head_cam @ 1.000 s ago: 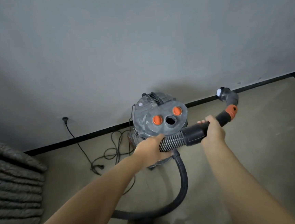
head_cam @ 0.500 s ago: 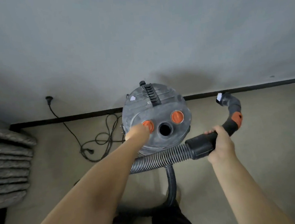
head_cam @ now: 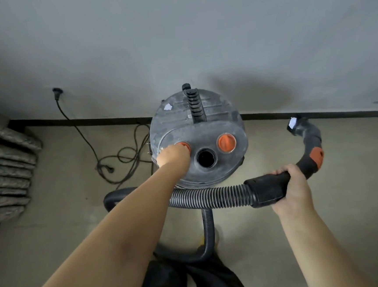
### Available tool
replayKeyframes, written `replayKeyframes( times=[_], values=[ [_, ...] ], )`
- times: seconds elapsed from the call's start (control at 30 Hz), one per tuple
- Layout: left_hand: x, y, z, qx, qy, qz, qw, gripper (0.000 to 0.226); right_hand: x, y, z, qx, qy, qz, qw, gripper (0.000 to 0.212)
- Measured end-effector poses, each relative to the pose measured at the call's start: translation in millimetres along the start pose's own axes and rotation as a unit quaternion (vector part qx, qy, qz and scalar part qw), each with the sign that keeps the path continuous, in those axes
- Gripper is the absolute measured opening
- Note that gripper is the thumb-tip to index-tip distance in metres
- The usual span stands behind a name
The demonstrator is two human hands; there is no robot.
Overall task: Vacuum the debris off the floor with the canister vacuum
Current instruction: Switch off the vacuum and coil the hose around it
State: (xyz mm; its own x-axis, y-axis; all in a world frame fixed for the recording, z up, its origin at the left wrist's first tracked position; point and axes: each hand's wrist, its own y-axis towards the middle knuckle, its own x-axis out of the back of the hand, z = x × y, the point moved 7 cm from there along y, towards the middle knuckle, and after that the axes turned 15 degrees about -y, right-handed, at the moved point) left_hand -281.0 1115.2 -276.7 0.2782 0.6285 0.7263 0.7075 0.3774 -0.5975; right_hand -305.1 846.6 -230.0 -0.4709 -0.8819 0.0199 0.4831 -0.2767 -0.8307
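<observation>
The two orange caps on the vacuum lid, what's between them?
In the head view, a round black open port sits between the orange caps, slightly nearer the person; the left hand covers most of the left cap.

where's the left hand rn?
Head view, centre-left: the left hand is on top of the canister vacuum, over the left orange cap, beside the open black port. How its fingers lie can't be made out.

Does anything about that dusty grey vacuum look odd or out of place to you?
Yes. The round black port on the grey canister vacuum's lid gapes open with nothing plugged in, between two orange knobs. The ribbed black hose crosses in front instead, held by the right hand. A white scrap sticks to the lid.
</observation>
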Motion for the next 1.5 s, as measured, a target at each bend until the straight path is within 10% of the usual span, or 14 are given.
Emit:
replayKeyframes(
  times=[0.37, 0.6, 0.73, 0.87, 1.07, 1.27, 1.5],
  values=[
    [-5, -11, 43, -0.023, -0.144, 0.055, 0.988, 0.040, 18, -27, -33, 0.002, 0.014, 0.003, 1.000, 0.021],
    [42, -90, 174, 0.115, -0.408, -0.195, 0.884, 0.019, -11, -66, -24, 0.038, 0.033, -0.019, 0.999, 0.018],
    [-5, -133, 258, 0.338, -0.584, -0.150, 0.723, 0.057, -35, -93, -25, 0.051, 0.063, 0.001, 0.997, 0.019],
    [-26, -141, 207, 0.287, -0.890, 0.068, 0.348, 0.091, -61, -123, -36, 0.067, 0.060, 0.030, 0.995, 0.026],
    [72, -123, 167, 0.199, -0.952, 0.104, 0.210, 0.056, -83, -164, -49, 0.084, 0.103, 0.059, 0.989, 0.026],
    [149, -117, 162, 0.112, -0.950, 0.122, 0.264, 0.028, -102, -189, -44, 0.097, 0.116, 0.097, 0.984, 0.024],
    [278, -96, 121, -0.045, -0.901, 0.093, 0.420, 0.029, -127, -214, -28, 0.128, 0.131, 0.128, 0.975, 0.013]
  ],
)
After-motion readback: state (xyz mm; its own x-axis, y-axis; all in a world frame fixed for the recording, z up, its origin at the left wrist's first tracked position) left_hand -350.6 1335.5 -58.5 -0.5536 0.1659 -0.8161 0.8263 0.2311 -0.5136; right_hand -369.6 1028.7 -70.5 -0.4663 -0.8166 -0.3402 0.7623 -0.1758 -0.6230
